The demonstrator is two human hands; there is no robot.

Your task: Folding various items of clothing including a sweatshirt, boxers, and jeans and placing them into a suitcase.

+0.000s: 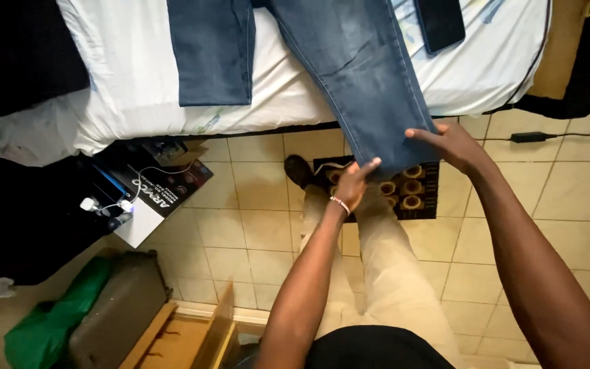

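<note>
- The left hand [354, 183] pinches the hem of a jeans [370, 75] leg.
- The right hand [451, 145] grips the same hem, hanging over the bed [131, 75] edge.

Single head-worn view, looking steeply down from standing height.

The camera is riding on the person's head and is facing almost straight down along the body, so the torso and legs are filling the lower centre. Both forearms are entering from the bottom edge and are reaching away from the lens toward the bed [138, 82], which is lying across the top of the frame. The tiled floor [254, 232] is occupying the middle ground at moderate distance. No second view is sharing the scene.
</note>
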